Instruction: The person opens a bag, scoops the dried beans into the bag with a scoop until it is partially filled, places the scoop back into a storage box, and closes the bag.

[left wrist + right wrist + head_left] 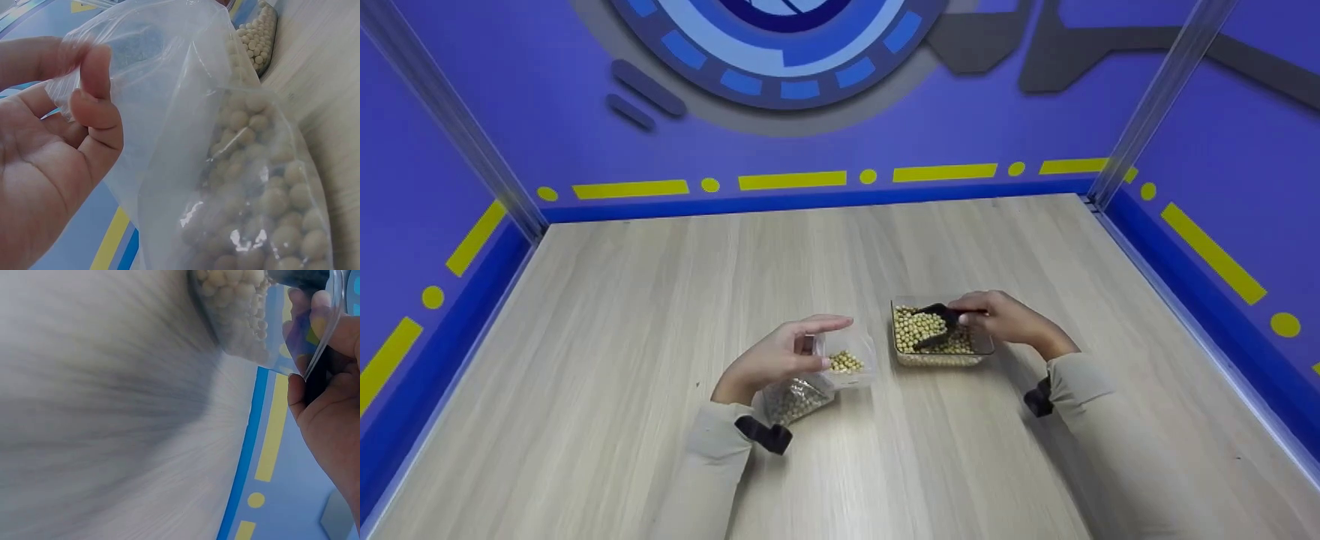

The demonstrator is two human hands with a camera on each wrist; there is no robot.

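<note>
My left hand (775, 358) pinches the rim of a clear plastic bag (169, 112), holding its mouth apart. Round pale-yellow beans, probably soybeans, fill the bag's lower part in the left wrist view; the head view shows beans (846, 362) inside the mouth. To the right stands a clear rectangular container (943, 361) of the same beans (913, 327). My right hand (1011, 321) grips the handle of a black scoop (951, 313), whose bowl lies among the beans. In the right wrist view, the container's wall (275, 354) partly covers the fingers.
Both things rest on a light wood-grain table (660, 300). Blue-purple panels (840, 142) with yellow markings close off the back and both sides. Black straps (765, 433) sit around the wrists.
</note>
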